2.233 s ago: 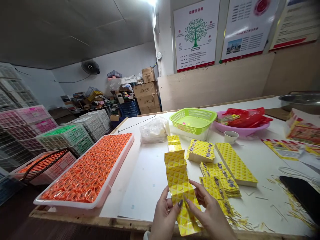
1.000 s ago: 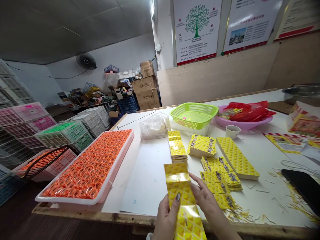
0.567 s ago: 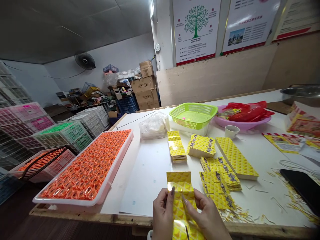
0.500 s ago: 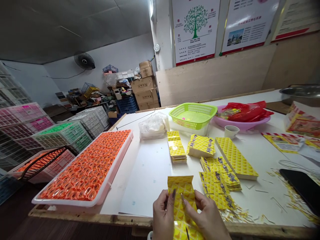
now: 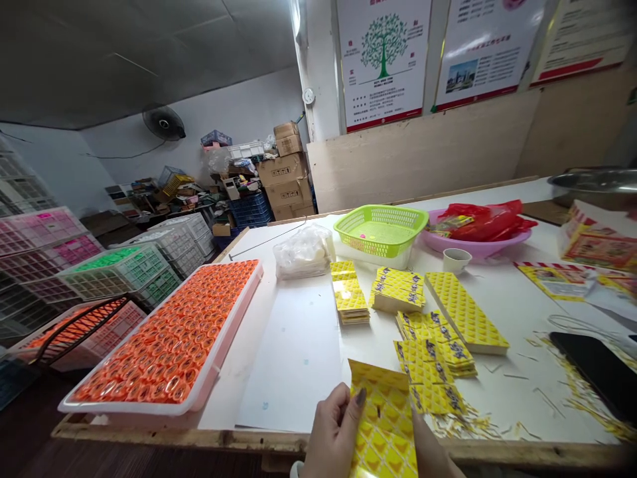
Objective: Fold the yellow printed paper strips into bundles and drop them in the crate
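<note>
My left hand (image 5: 332, 431) grips a yellow patterned card strip (image 5: 383, 431) at its left edge, thumb pressed on the front. The strip's top end is bent, and a small dark mark shows near its middle. My right hand (image 5: 432, 445) is behind the strip's right edge, its fingers hidden by the card. Just beyond lie loose yellow cards (image 5: 430, 378) with dark print, partly over another pile (image 5: 455, 352). Farther off are a neat stack of small yellow cards (image 5: 350, 295), a thicker printed stack (image 5: 398, 292) and a long yellow block of cards (image 5: 465, 312).
A white tray (image 5: 202, 398) packed with orange round pieces stands at the left. Plastic bags (image 5: 303, 252), a green basket (image 5: 381, 249), a small cup (image 5: 456, 260) and a purple basin (image 5: 478, 248) sit farther back. A black phone (image 5: 597, 372) lies among paper scraps at the right.
The card strip has shifted right and nearer, and its face is turned more towards me. My right thumb has left the strip's front, and that hand has moved behind it.
</note>
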